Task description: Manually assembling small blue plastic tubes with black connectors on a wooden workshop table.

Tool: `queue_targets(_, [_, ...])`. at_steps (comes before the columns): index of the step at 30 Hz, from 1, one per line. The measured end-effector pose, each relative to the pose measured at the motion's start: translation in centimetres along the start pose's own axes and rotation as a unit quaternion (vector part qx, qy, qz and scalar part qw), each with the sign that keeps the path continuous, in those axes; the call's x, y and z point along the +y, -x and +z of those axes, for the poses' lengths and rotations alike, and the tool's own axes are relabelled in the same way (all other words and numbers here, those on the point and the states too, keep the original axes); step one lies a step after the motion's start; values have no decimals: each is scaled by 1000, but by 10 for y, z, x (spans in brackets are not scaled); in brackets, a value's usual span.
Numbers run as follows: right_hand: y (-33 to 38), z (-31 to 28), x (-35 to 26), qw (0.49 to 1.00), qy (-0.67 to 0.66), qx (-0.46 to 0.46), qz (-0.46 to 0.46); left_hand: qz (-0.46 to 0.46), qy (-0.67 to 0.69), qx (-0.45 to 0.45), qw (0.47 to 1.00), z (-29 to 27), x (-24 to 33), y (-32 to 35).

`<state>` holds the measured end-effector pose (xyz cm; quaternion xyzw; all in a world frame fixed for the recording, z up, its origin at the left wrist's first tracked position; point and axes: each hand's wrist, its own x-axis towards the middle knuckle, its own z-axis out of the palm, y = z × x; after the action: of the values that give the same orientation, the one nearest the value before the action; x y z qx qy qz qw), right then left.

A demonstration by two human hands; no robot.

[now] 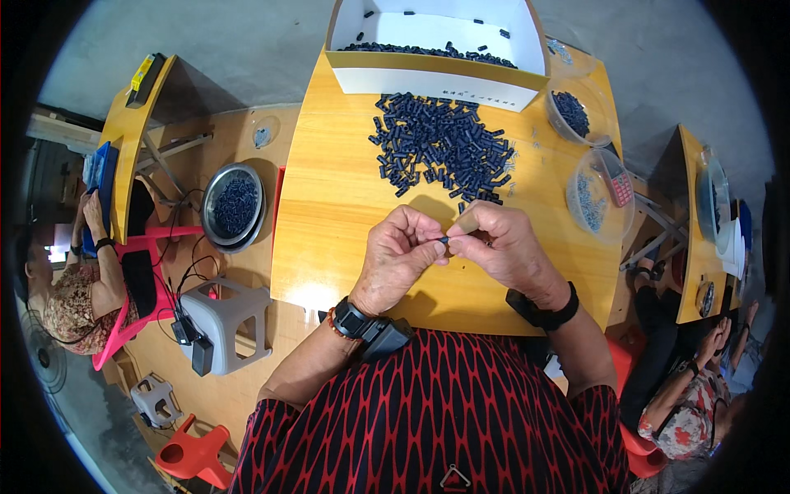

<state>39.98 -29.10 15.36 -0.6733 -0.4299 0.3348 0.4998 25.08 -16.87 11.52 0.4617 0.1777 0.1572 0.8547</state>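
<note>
Close above the near part of the wooden table (329,239), my two hands meet fingertip to fingertip. My left hand (393,257) is closed in a pinch on a small dark plastic piece (444,240), mostly covered by the fingers. From the other side my right hand (508,247) pinches at the same piece; whether it holds a second tiny part cannot be made out. Just beyond the hands spreads a pile of small dark-blue tubular pieces (440,144). A few thin, shiny metal bits (512,169) lie at the pile's right edge.
A white box (436,89) with more dark pieces stands behind the pile. On the right are a clear bowl of dark pieces (570,114) and a clear tub of metal bits (589,198). Left of the table are a metal basin (233,206) and a grey stool (226,317). Other people sit at both sides.
</note>
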Motion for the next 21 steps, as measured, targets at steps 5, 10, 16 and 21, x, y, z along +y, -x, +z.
queue_targets(5, [-3,-6,-3,984,-116,-38,127,-12,-4,-10,1000,-1,1,-1])
queue_targets(10, [1,-2,-4,993,-82,-22,81,-38,-5,-40,998,-4,5,-2])
queue_targets(16, [2,1,-2,992,-76,-13,105,-23,-37,-19,999,0,6,2])
queue_targets(21, [8,4,8,1000,-13,2,-16,7,-47,-19,999,-2,1,5])
